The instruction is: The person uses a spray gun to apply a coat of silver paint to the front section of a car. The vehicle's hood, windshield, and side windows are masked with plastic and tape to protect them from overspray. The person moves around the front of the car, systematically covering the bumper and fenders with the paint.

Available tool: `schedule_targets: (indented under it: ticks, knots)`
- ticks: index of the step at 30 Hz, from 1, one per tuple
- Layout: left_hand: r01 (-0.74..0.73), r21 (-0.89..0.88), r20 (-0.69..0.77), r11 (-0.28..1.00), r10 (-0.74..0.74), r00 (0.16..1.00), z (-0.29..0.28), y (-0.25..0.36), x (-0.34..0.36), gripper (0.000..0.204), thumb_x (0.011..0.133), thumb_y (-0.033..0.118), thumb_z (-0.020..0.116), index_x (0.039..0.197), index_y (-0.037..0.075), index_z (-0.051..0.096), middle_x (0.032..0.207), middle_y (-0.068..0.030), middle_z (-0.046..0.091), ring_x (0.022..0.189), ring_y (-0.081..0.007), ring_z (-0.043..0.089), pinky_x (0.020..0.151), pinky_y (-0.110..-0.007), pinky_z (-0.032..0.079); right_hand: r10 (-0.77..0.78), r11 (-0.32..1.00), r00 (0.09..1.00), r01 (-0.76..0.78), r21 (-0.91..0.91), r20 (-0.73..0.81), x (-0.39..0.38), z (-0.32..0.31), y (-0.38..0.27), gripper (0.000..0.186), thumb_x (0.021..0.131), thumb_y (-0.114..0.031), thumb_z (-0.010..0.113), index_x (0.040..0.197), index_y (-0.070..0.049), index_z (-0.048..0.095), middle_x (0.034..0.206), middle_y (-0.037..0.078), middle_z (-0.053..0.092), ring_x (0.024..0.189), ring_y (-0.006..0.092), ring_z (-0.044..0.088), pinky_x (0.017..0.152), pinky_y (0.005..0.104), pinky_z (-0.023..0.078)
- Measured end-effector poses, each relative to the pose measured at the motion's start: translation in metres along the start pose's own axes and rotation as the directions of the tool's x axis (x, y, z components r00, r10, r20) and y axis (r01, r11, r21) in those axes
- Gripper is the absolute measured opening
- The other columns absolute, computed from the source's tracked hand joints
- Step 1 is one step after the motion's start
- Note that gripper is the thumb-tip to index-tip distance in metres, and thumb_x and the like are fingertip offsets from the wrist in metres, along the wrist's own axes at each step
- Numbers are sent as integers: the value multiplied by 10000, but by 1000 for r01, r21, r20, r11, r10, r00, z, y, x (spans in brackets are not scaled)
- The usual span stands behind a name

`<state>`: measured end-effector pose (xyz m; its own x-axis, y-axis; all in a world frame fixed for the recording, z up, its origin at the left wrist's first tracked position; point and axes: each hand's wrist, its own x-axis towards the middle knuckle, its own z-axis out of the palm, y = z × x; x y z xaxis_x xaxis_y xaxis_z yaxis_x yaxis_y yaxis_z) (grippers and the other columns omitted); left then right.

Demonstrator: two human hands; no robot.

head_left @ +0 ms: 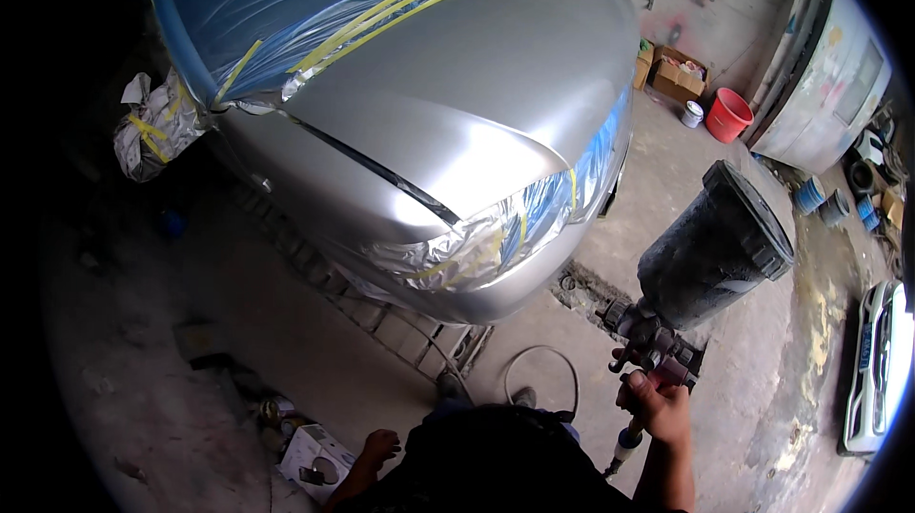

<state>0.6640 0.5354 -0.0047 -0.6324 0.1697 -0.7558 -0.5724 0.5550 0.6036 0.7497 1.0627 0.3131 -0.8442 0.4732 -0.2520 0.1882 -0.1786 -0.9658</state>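
Note:
My right hand (661, 410) is wrapped round the handle of a spray gun (658, 351), held up at the right. A large black paint cup (710, 251) sits tilted on top of the gun, and an air hose fitting (624, 443) hangs below the grip. Low at my left side, my left hand (383, 443) is loosely curled with nothing visible in it. Ahead stands a silver car (457, 84). Blue film (315, 8) edged with yellow tape covers its windshield, foil and film (477, 251) mask the headlight and grille area, and a wrapped side mirror (157, 127) sticks out at left.
The air hose (543, 351) loops on the floor by my feet. A metal grate (400, 337) lies under the bumper. A white box (319, 456) stands left of me. Farther right are a red bucket (730, 115), a cardboard box (679, 74), a leaning panel (824, 74) and a loose bumper (872, 370).

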Motion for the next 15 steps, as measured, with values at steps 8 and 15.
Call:
schedule_targets:
  ticks: [8,15]
  knots:
    - [140,-186,30,973,-136,990,14,11,7,119,854,112,545,940,38,583,760,-83,586,631,-205,605,512,-334,450,-9,1000,999,10,24,-35,-2,3,25,389,844,-253,657,1132,-9,565,678,28,602,577,87,549,524,219,429]
    - [129,-282,14,951,-130,991,11,-11,14,88,851,99,550,899,38,591,725,-65,568,591,-176,573,496,-311,432,-42,996,999,43,73,-11,-3,13,27,393,846,-219,650,1146,12,543,703,30,598,582,89,552,532,232,443]
